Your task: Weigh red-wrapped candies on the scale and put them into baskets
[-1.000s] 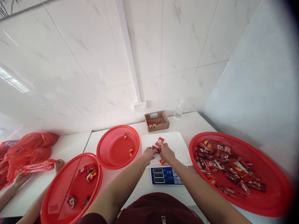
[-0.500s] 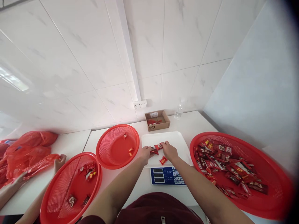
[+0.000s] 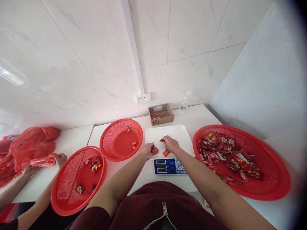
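Note:
My left hand (image 3: 147, 151) is closed on red wrapped candies (image 3: 154, 149) near the left front edge of the white scale pan (image 3: 177, 131). Pinched in the fingers of my right hand (image 3: 171, 144) is a small red wrapped candy (image 3: 162, 140), mostly hidden by the hand. Another red candy with yellow print (image 3: 166, 153) lies on the pan below my right hand. The scale's blue keypad and display panel (image 3: 165, 166) faces me, partly covered by my right forearm.
A large red basket (image 3: 275, 179) of mixed wrapped snacks stands right. Two red baskets, one near the wall (image 3: 121, 121) and one nearer me (image 3: 57, 198), hold a few snacks. Behind the scale are a cardboard box (image 3: 165, 120) and clear bottle (image 3: 183, 104). A co-worker's hands (image 3: 61, 158) hold red plastic at left.
My right hand's candy has turned and is now more hidden. My left hand's candies sit a little lower on the pan. The whole view has shifted slightly; the co-worker's red plastic is folded narrower.

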`<state>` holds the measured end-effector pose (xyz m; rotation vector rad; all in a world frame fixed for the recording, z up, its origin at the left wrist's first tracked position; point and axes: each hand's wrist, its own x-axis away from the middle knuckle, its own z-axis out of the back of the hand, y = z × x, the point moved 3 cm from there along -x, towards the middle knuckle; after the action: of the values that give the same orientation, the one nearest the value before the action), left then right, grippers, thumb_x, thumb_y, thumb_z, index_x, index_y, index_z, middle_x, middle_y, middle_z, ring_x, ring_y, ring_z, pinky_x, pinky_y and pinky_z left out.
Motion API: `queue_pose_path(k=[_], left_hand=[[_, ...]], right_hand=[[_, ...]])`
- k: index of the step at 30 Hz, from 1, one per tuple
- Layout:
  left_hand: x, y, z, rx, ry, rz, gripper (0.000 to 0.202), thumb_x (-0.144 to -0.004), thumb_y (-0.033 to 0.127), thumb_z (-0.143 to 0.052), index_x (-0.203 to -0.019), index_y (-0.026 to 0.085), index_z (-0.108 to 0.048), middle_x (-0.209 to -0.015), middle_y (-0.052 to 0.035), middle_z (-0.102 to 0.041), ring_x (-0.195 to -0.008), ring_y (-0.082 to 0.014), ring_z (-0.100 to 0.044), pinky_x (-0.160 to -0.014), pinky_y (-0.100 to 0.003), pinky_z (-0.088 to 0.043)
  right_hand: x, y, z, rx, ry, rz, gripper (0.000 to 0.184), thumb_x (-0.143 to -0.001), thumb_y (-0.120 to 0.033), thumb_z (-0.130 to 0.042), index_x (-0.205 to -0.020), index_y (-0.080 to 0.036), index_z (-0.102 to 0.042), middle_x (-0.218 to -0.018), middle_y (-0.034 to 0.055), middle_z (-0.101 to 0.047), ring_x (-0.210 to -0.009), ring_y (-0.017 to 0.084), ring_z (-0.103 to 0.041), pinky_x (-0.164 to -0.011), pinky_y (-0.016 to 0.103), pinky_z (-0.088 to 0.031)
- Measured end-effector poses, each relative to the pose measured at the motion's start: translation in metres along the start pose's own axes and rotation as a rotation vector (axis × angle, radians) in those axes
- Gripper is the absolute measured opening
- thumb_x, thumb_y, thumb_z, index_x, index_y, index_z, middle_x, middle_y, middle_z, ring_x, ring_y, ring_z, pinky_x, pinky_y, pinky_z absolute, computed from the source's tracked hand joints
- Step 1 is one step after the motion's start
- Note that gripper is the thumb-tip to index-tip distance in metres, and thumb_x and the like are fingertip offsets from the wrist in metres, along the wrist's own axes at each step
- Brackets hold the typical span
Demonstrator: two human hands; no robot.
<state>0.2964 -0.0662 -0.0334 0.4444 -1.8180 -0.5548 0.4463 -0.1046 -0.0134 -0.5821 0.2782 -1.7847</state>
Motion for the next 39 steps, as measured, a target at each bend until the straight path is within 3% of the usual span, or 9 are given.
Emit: queue_pose_path(k=[4, 7, 10, 14, 19, 27, 34, 37, 39], left_hand=[[0.012, -0.001, -0.008, 0.031, -0.112, -0.02, 0.029, -0.084, 0.042, -0.055, -0.091, 0.015, -0.057, -0.078, -0.0041, -0.059, -0.068, -0.0129, -0.058, -0.071, -0.033, -0.053], [0.018, -0.001, -0.015, 0.05, -0.174, -0.065, 0.027, -0.081, 0.044, -0.059, -0.087, 0.018, -0.058, -0.079, -0.0022, -0.061, -0.07, -0.0124, -0.059, -0.076, -0.033, -0.052], [0.02, -0.004, -0.013, 0.07, -0.165, -0.088, 0.021, -0.082, 0.038, -0.059, -0.083, 0.018, -0.057, -0.078, -0.0016, -0.062, -0.07, -0.0114, -0.059, -0.077, -0.032, -0.051], [0.02, -0.006, 0.005, 0.104, -0.086, -0.098, 0.016, -0.086, 0.034, -0.054, -0.083, 0.018, -0.054, -0.078, -0.0015, -0.061, -0.067, -0.0103, -0.059, -0.074, -0.03, -0.052], [0.028, -0.006, 0.03, 0.075, -0.019, -0.074, 0.017, -0.087, 0.033, -0.053, -0.082, 0.017, -0.052, -0.073, -0.0023, -0.06, -0.061, -0.0102, -0.06, -0.065, -0.026, -0.052], [0.051, -0.018, 0.034, -0.062, -0.114, -0.042, 0.018, -0.081, 0.032, -0.061, -0.084, 0.016, -0.054, -0.072, -0.0024, -0.061, -0.06, -0.0121, -0.061, -0.064, -0.029, -0.051], [0.058, -0.027, 0.031, -0.129, -0.206, 0.012, 0.026, -0.082, 0.042, -0.058, -0.087, 0.017, -0.053, -0.073, -0.002, -0.061, -0.062, -0.0141, -0.062, -0.067, -0.034, -0.052], [0.062, -0.028, 0.03, -0.102, -0.286, 0.027, 0.032, -0.082, 0.049, -0.055, -0.092, 0.019, -0.055, -0.079, -0.0023, -0.063, -0.067, -0.0147, -0.063, -0.07, -0.035, -0.052], [0.065, -0.028, 0.034, -0.103, -0.319, 0.024, 0.029, -0.077, 0.043, -0.063, -0.091, 0.019, -0.055, -0.078, -0.0016, -0.063, -0.065, -0.0144, -0.063, -0.068, -0.034, -0.052]], right_hand=[[0.006, -0.02, 0.002, -0.126, 0.0, -0.02, 0.03, -0.089, -0.028, -0.038, -0.113, -0.017, -0.052, -0.106, 0.0095, -0.064, -0.091, 0.019, -0.061, -0.072, 0.027, -0.044], [0.015, -0.043, 0.0, -0.223, -0.089, 0.088, 0.027, -0.085, -0.033, -0.046, -0.108, -0.021, -0.055, -0.1, 0.0024, -0.067, -0.084, 0.013, -0.062, -0.068, 0.02, -0.044], [0.025, -0.053, -0.002, -0.248, -0.147, 0.141, 0.025, -0.084, -0.031, -0.047, -0.105, -0.022, -0.058, -0.093, 0.0004, -0.068, -0.08, 0.013, -0.062, -0.066, 0.02, -0.044], [0.038, -0.033, 0.0, -0.126, -0.124, 0.061, 0.031, -0.083, -0.024, -0.048, -0.113, -0.022, -0.056, -0.1, 0.0053, -0.064, -0.085, 0.017, -0.061, -0.069, 0.025, -0.041], [0.048, -0.007, 0.0, 0.065, -0.111, -0.03, 0.026, -0.077, -0.009, -0.044, -0.096, -0.019, -0.06, -0.108, 0.0115, -0.056, -0.086, 0.021, -0.058, -0.064, 0.027, -0.035], [0.05, -0.003, -0.006, 0.045, -0.118, -0.131, 0.017, -0.078, -0.014, -0.044, -0.09, -0.02, -0.056, -0.086, 0.007, -0.065, -0.075, 0.019, -0.057, -0.057, 0.026, -0.031], [0.055, -0.034, -0.01, -0.12, -0.021, -0.101, 0.015, -0.082, -0.024, -0.043, -0.085, -0.02, -0.057, -0.087, 0.0044, -0.066, -0.077, 0.016, -0.057, -0.06, 0.024, -0.034], [0.059, -0.056, -0.011, -0.188, -0.033, -0.008, 0.013, -0.079, -0.02, -0.045, -0.083, -0.02, -0.058, -0.085, 0.0027, -0.067, -0.076, 0.014, -0.057, -0.062, 0.022, -0.035], [0.066, -0.07, -0.014, -0.214, -0.06, 0.063, 0.013, -0.076, -0.017, -0.046, -0.079, -0.02, -0.059, -0.081, 0.0012, -0.066, -0.074, 0.013, -0.057, -0.062, 0.022, -0.036]])
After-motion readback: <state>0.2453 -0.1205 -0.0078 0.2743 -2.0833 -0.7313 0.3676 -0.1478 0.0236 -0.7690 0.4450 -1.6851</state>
